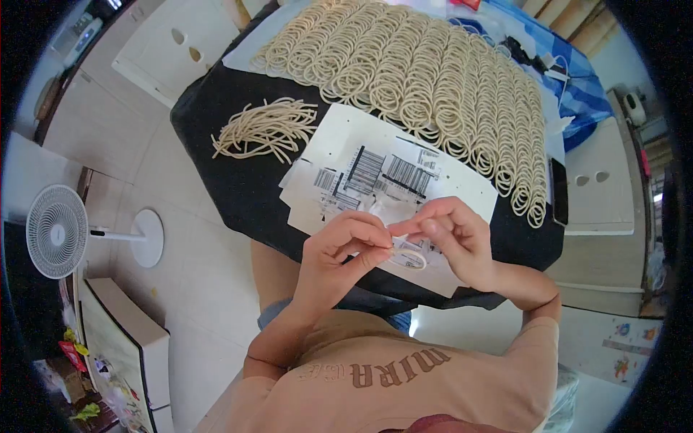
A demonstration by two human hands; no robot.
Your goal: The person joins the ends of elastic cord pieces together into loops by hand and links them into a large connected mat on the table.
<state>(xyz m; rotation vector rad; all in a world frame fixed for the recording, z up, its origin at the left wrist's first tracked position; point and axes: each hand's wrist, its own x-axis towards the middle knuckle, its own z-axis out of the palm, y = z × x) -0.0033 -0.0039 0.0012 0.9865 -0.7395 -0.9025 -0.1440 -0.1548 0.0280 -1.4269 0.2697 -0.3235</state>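
Note:
My left hand is closed, its thumb and fingertips pinching a small loop of beige cord. The loop sticks out to the right of the fingertips, over the front of the table. Beside it is my right hand, fingers partly spread and curved; its index fingertip comes close to the left fingertips, and I see nothing held in it. Under both hands lie white sheets with printed barcodes. A loose pile of straight beige cord pieces rests to the left of the sheets.
Rows of overlapping beige rings cover the far part of the black-covered table. A phone lies at the right edge. A white fan stands on the floor at left, and white chairs flank the table.

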